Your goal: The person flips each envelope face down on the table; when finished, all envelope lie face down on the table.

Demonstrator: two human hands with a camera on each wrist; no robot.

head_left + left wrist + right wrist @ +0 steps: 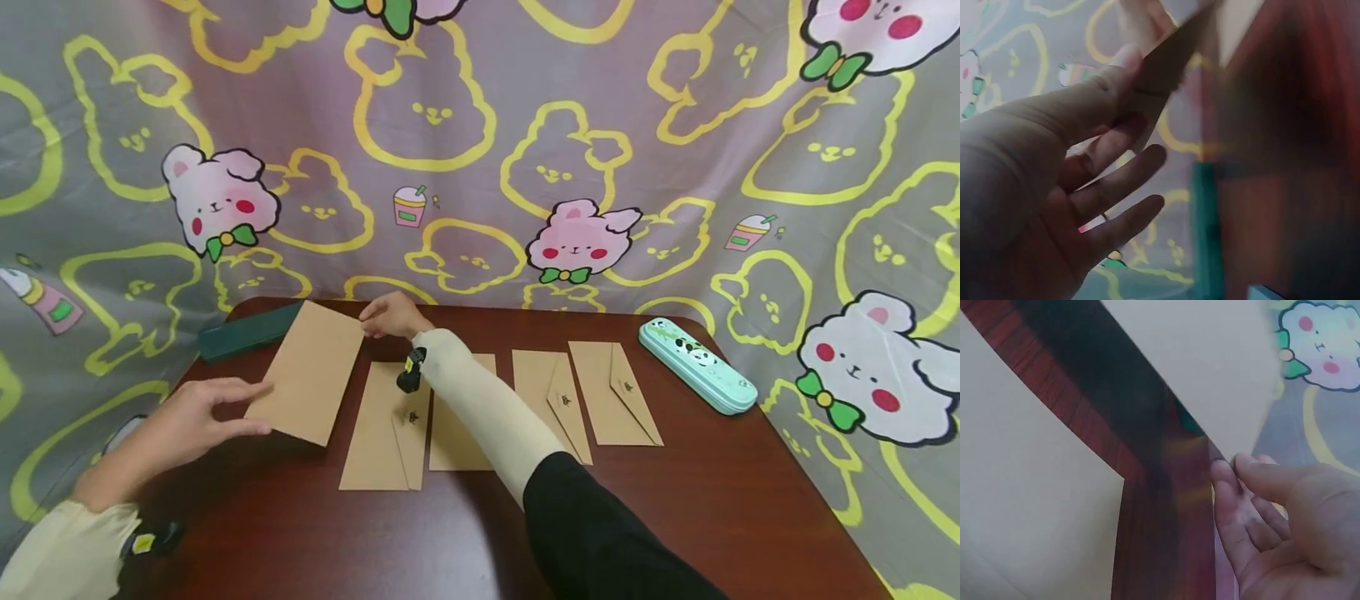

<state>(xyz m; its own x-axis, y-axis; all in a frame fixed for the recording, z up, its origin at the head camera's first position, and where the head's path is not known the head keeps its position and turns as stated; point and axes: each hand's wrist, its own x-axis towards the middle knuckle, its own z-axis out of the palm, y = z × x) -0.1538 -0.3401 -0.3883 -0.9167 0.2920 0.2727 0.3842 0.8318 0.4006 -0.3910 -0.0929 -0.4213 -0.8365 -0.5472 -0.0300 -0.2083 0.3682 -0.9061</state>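
A plain tan envelope [311, 371] is held tilted above the left part of the table. My left hand [198, 414] pinches its near left edge between thumb and fingers; the left wrist view shows the other fingers of that hand [1079, 162] spread loosely. At the far right corner, my right hand [393, 317] pinches the envelope, and the right wrist view shows thumb and forefinger meeting on that corner [1225, 450]. Beside it on the table lies an envelope with a pointed flap [386, 433]. Another envelope [457, 442] is partly hidden under my right forearm.
Two more flapped envelopes [536, 375] [600, 383] lie right of my forearm. A mint pencil case [697, 367] sits near the right edge. At the back left is a dark green box [243, 332], partly behind the held envelope. A patterned curtain [465, 192] hangs behind the brown table [675, 517].
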